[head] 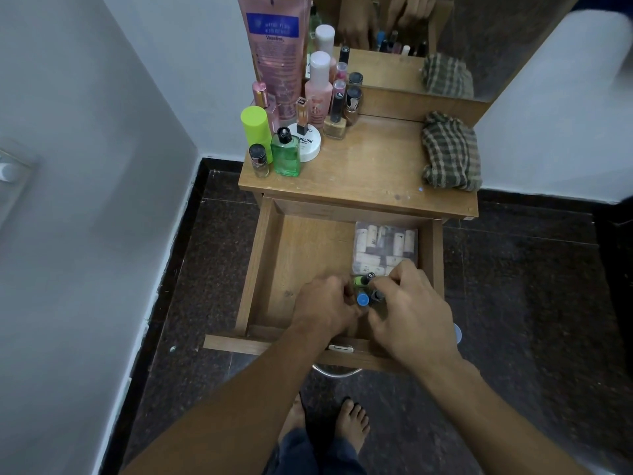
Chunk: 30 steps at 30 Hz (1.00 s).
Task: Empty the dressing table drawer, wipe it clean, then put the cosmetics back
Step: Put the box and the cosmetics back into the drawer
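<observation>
**Drawer partly emptied; by my judgement, wiping and restocking are still to come.**
Most cosmetics (291, 132) and the checked cloth (450, 150) lie well beyond my fingers. In the drawer (253, 262), my right hand (411, 317) curls narrowly round nail polish bottles (362, 299). My left hand (323, 308) is curled beside them, but I cannot tell its hold. A clear pouch (385, 246) sits just beyond.
</observation>
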### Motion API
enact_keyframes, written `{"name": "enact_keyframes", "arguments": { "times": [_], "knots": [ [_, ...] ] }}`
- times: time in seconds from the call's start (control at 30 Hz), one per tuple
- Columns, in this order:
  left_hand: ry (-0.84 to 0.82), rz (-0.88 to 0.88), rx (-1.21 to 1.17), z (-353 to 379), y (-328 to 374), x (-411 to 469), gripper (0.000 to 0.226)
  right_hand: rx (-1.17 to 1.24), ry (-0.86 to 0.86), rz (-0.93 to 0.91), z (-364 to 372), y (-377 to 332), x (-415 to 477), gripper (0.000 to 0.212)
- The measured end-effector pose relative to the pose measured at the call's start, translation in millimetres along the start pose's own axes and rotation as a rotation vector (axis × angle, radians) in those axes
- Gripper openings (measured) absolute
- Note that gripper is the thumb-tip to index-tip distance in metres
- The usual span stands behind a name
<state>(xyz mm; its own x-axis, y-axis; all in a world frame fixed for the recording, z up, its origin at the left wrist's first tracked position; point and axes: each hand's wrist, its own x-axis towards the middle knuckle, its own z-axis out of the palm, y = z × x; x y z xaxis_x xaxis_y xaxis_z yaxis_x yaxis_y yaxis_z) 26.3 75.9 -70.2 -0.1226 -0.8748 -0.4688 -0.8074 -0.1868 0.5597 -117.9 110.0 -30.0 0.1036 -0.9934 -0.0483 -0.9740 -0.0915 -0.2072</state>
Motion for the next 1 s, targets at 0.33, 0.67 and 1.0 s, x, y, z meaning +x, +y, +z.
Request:
{"name": "enact_keyframes", "arguments": {
  "times": [0.33, 0.67, 1.0],
  "knots": [
    [0.037, 0.040, 0.095, 1, -1, 2, 0.022, -0.057, -0.049, -0.081, 10, -5, 12, 0.019],
    [0.071, 0.113, 0.398, -12, 7, -5, 0.025, 0.092, -0.006, -0.060, 7, -1, 3, 0.018],
    [-0.007, 0.363, 0.587, -16, 38, -24, 0.019, 0.296, -0.018, 0.134, -5, 8, -19, 0.026]
  ]
}}
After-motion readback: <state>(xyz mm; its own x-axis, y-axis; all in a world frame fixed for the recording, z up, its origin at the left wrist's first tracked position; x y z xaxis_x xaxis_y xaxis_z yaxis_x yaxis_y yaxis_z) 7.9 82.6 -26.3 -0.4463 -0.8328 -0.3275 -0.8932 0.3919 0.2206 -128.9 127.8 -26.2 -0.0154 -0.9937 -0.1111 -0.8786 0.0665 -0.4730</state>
